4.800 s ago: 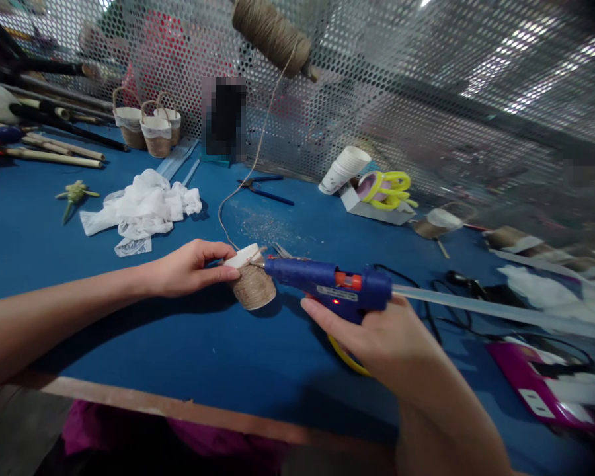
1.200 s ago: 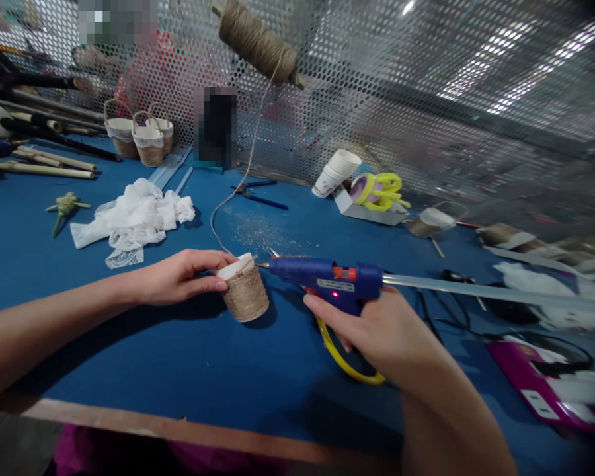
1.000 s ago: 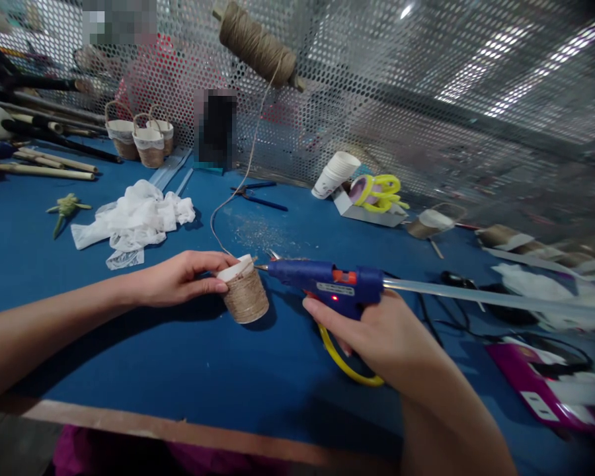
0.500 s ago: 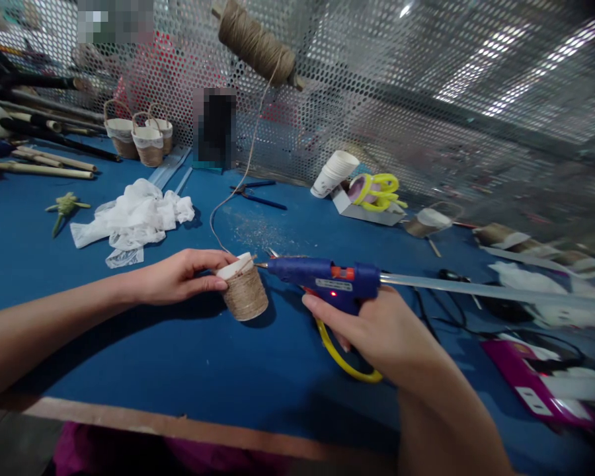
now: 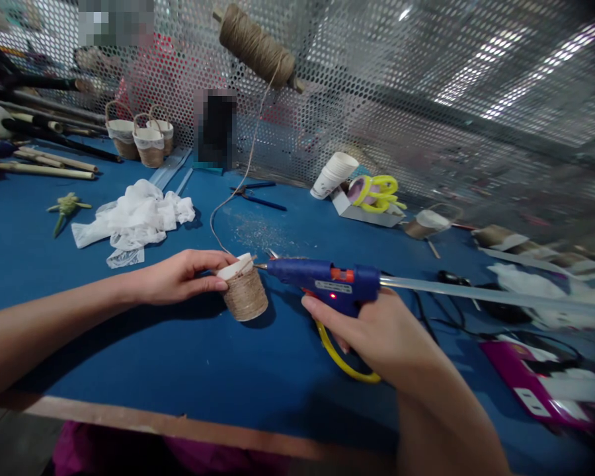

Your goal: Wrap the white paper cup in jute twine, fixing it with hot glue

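Observation:
My left hand [image 5: 178, 277] pinches the white rim of a small paper cup wrapped in jute twine [image 5: 242, 291], which stands tilted on the blue table [image 5: 178, 357]. My right hand [image 5: 377, 330] grips a blue hot glue gun [image 5: 327, 283] with a long clear glue stick [image 5: 476, 294] out the back. Its nozzle tip sits just right of the cup's upper rim. A strand of twine [image 5: 238, 192] runs from the cup up to a twine spool [image 5: 258, 45] hung on the mesh wall.
A heap of white lace [image 5: 133, 215] lies at left, with small finished baskets [image 5: 146, 142] and bamboo sticks [image 5: 44, 168] behind. Blue pliers [image 5: 258, 193], stacked paper cups [image 5: 333, 175], yellow-handled scissors [image 5: 379, 192], a magenta box [image 5: 540, 390] and cables lie right. Another person shows behind the mesh.
Almost nothing differs over the last second; cup and glue gun hold their places. Compared with several seconds ago, the cup and gun sit slightly lower and left in view.

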Demonstrator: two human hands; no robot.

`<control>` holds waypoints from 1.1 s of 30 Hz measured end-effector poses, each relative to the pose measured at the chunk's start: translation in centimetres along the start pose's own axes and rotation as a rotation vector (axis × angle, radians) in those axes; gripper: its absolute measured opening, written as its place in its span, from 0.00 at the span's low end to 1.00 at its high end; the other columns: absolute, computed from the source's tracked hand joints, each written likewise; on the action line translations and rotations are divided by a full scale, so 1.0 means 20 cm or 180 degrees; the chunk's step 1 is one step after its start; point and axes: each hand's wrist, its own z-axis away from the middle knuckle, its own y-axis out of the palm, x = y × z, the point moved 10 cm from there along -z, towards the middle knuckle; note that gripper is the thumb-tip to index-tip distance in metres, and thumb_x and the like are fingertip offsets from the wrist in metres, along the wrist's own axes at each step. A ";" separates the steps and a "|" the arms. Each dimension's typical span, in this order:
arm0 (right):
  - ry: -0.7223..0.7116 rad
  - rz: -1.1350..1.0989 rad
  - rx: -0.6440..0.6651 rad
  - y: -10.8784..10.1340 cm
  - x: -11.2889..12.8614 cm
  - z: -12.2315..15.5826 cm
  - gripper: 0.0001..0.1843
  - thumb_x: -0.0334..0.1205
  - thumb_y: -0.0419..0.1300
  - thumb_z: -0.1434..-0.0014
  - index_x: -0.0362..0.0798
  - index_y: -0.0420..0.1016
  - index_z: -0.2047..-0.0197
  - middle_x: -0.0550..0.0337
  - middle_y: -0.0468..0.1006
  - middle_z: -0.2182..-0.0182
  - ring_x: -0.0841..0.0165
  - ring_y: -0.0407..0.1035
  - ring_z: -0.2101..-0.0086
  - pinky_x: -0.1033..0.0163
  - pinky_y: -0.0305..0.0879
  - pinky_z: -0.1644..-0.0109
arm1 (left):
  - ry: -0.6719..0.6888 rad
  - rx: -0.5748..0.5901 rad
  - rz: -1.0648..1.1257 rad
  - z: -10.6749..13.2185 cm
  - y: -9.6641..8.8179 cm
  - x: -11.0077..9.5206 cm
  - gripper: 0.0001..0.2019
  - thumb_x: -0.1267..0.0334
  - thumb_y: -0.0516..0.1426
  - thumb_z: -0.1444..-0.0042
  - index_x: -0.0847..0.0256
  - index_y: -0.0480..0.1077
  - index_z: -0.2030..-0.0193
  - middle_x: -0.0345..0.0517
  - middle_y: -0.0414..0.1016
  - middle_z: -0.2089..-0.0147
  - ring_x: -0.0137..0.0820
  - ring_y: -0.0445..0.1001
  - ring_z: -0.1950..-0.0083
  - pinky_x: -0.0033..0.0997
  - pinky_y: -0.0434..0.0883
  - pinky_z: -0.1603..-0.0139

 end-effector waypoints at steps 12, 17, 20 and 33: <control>0.0736 -0.0384 0.0734 0.10 -0.13 0.01 0.19 0.49 0.56 0.51 0.49 0.61 0.87 0.66 0.62 0.92 0.73 0.59 0.86 0.66 0.59 0.78 | -0.0101 -0.0025 0.0082 0.00 0.00 0.03 0.07 0.68 0.49 0.43 0.68 0.66 0.63 0.52 0.68 0.54 0.33 0.66 0.52 0.31 0.63 0.51; 0.0738 -0.0455 0.0632 0.08 -0.16 -0.01 0.19 0.49 0.56 0.51 0.49 0.64 0.86 0.67 0.62 0.92 0.73 0.60 0.85 0.66 0.60 0.75 | -0.0069 -0.0043 0.0089 0.00 0.00 0.03 0.07 0.68 0.49 0.43 0.68 0.66 0.63 0.52 0.68 0.54 0.32 0.67 0.53 0.32 0.63 0.51; 0.0807 -0.0420 0.0627 0.10 -0.18 -0.02 0.16 0.48 0.57 0.51 0.48 0.67 0.83 0.67 0.63 0.92 0.73 0.60 0.85 0.66 0.59 0.75 | -0.0062 -0.0050 0.0087 0.00 0.00 0.02 0.07 0.68 0.49 0.43 0.68 0.66 0.64 0.52 0.67 0.54 0.32 0.66 0.53 0.32 0.63 0.51; 0.1374 -0.0642 -0.0306 -0.02 -0.44 -0.21 0.11 0.44 0.58 0.50 0.44 0.66 0.74 0.61 0.71 0.78 0.74 0.64 0.79 0.68 0.61 0.75 | -0.0285 -0.0036 -0.0226 0.00 -0.04 0.05 0.11 0.61 0.49 0.44 0.68 0.66 0.62 0.46 0.68 0.64 0.29 0.66 0.63 0.28 0.64 0.60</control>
